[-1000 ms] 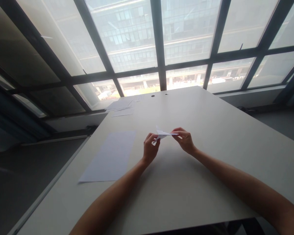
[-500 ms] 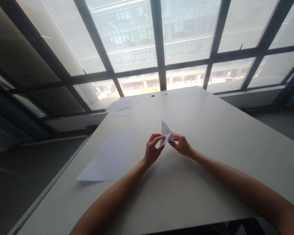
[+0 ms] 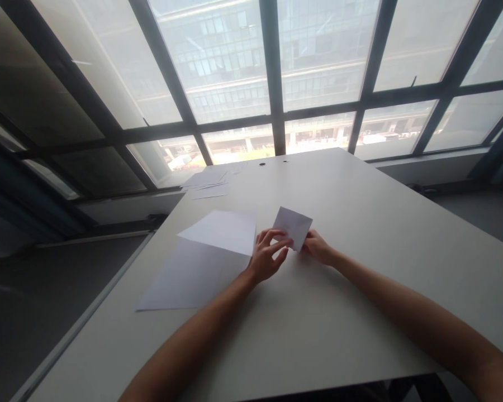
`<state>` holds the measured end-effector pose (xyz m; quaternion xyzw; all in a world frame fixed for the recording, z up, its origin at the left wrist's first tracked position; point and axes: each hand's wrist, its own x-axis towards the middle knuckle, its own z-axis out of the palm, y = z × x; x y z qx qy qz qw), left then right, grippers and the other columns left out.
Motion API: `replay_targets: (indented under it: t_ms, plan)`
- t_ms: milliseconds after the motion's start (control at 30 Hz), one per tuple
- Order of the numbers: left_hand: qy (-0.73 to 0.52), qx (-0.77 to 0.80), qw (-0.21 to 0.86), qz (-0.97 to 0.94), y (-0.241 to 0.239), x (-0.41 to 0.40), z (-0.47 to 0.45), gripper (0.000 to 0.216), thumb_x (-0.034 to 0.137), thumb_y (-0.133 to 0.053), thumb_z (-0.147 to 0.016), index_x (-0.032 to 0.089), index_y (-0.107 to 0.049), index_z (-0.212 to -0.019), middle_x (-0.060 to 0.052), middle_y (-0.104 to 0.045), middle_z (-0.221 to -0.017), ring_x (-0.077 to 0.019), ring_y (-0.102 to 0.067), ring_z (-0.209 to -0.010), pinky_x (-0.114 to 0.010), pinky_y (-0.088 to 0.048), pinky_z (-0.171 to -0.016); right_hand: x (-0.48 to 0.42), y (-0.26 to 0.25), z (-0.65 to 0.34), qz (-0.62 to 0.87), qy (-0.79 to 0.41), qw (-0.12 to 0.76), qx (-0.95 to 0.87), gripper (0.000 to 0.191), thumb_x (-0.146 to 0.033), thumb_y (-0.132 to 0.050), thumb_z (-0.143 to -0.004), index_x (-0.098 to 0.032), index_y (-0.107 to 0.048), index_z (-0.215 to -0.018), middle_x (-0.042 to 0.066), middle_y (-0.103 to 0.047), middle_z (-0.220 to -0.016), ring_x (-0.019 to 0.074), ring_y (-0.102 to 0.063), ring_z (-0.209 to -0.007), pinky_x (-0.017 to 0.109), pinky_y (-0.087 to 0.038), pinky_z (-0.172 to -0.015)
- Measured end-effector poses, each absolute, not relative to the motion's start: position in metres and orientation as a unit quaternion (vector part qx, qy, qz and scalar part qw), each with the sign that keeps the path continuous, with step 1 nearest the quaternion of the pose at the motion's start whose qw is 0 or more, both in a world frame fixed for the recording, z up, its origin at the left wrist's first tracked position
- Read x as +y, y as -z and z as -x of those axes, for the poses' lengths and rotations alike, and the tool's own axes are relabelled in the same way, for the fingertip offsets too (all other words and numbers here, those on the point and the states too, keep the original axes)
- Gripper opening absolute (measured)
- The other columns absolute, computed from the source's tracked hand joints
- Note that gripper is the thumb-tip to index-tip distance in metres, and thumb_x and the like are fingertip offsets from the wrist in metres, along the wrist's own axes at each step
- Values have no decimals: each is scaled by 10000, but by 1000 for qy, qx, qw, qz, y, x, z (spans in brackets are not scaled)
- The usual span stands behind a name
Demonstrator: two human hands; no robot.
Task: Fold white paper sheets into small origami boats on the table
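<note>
Left forearm (image 3: 205, 326) and right forearm (image 3: 394, 296) slant in from the desk's (image 3: 318, 346) near edge, converging. The left grip (image 3: 266, 258) is loose, fingers (image 3: 270, 234) spread, thumb (image 3: 282, 257) apart; the right grip (image 3: 316, 248) is curled closed beside it.

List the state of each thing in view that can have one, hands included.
Small paper: looks folded, tilted, held
Left hand: fingers spread against the small paper
Right hand: gripping its right side
Near sheet: lying on the table, partly covered
Lighter paper: over the near sheet's far end; separate sheet or flap, unclear
Far papers: loose, overlapping
Left curtain: drawn aside
</note>
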<state>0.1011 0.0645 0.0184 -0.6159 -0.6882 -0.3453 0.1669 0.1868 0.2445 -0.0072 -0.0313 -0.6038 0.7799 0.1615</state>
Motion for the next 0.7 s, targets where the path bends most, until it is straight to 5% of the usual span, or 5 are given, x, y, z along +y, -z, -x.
replay_targets:
  t_ms: [167, 267, 400, 700]
  plan:
    - [368, -693, 193, 589, -19, 65, -92, 333, 234, -485, -957, 269, -601, -1266, -89, -616, -1186, -214, -561, -1121, -395, -453, -981, 262, 7, -186, 66, -866, 111, -484, 266, -136, -706, -653, -202, -688, -910, 34, -722, -900, 160, -636, -733, 295, -509, -669]
    - [321, -799, 186, 472, -29, 82, -47, 373, 302, -372, -1000, 246, -557, -1318, -119, -586, -1284, -251, -501, -1234, -462, -370, -1059, 276, 2, -188, 82, -908, 136, -387, 226, -116, -683, -663, -211, -643, -864, -9, -678, -772, 125, -597, -648, 259, -504, -614]
    - [93, -873, 11, 479, -36, 120, 21, 462, 475, -418, -962, 266, -526, -1359, -140, -518, -1408, -362, -408, -1328, -616, -264, -1067, 296, -6, -190, 62, -942, 150, -292, 145, -120, -652, -666, -203, -583, -764, -21, -587, -654, 114, -553, -610, 250, -501, -591]
    - [81, -822, 25, 563, -15, 126, 16, 482, 553, -518, -896, 240, -611, -1251, -170, -565, -1241, -363, -496, -1212, -584, -292, -1064, 331, -6, -180, 38, -952, 160, -260, 227, -110, -600, -700, -224, -621, -895, -36, -529, -632, 121, -516, -593, 263, -486, -579]
